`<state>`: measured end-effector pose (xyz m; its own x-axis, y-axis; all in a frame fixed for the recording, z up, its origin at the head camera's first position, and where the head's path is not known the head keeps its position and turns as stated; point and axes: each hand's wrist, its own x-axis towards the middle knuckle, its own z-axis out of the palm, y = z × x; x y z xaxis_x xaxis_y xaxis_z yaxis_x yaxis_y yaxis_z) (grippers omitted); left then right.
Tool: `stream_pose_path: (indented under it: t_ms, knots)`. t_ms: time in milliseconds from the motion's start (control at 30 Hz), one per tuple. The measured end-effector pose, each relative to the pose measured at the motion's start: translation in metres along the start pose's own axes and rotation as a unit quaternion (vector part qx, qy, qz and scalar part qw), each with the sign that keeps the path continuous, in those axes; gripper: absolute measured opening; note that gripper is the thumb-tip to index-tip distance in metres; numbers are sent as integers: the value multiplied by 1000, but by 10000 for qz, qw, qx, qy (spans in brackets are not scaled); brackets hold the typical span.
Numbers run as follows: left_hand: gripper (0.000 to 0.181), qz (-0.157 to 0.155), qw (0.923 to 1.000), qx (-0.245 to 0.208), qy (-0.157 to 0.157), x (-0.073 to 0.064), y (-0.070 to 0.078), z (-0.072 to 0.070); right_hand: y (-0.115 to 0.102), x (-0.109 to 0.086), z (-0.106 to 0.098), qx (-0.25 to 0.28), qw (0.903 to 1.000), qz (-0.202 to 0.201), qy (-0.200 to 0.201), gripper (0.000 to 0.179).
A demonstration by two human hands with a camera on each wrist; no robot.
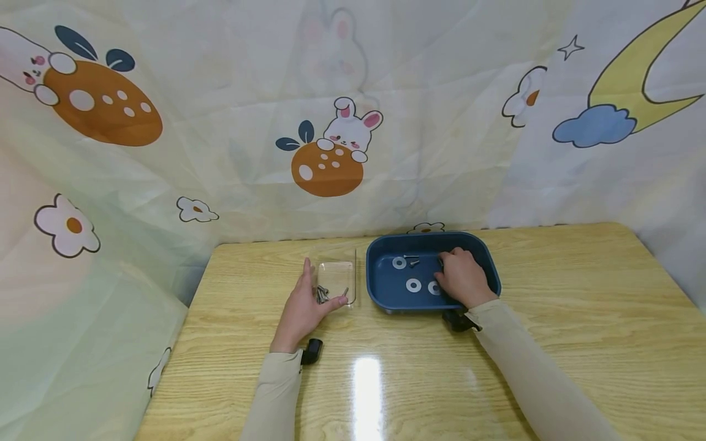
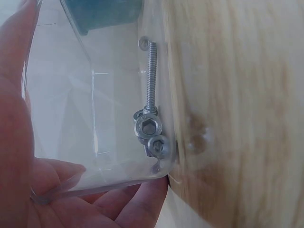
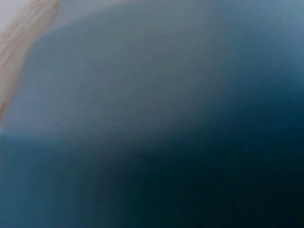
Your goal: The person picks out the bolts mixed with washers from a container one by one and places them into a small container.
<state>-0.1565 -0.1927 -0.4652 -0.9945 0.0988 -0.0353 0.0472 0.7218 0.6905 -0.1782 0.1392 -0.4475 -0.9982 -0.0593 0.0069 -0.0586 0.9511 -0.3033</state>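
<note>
My left hand [image 1: 302, 312] holds a clear plastic box [image 1: 355, 275], thumb at its near side and fingers along its left. Several metal socket-head bolts [image 1: 322, 295] lie in the box; in the left wrist view one long bolt [image 2: 151, 76] shows its threads beside hexagonal sockets. My right hand [image 1: 463, 278] reaches down into a blue tray [image 1: 372, 294], fingers bent toward its floor; I cannot tell what they hold. Flat washers [image 1: 409, 286] and small screws [image 1: 413, 263] lie in the tray left of that hand. Blurred blue tray wall [image 3: 118, 80] fills the right wrist view.
Both containers stand side by side toward the back of a wooden table [image 1: 579, 306]. A patterned cloth [image 1: 441, 153] hangs behind the table and along its left side. Each wrist wears a black camera [image 1: 312, 351].
</note>
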Motion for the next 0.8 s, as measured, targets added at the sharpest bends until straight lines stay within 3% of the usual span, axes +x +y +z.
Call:
stream_pose_path:
  t_ms: [367,800]
  knots:
    - [123,42,10000,25,4,0,0,0,1,1,3,-12,9999,113,-43,37]
    - [124,23,10000,21,-25,0,0,-1,4,3,8,75,9999,-51,114,23]
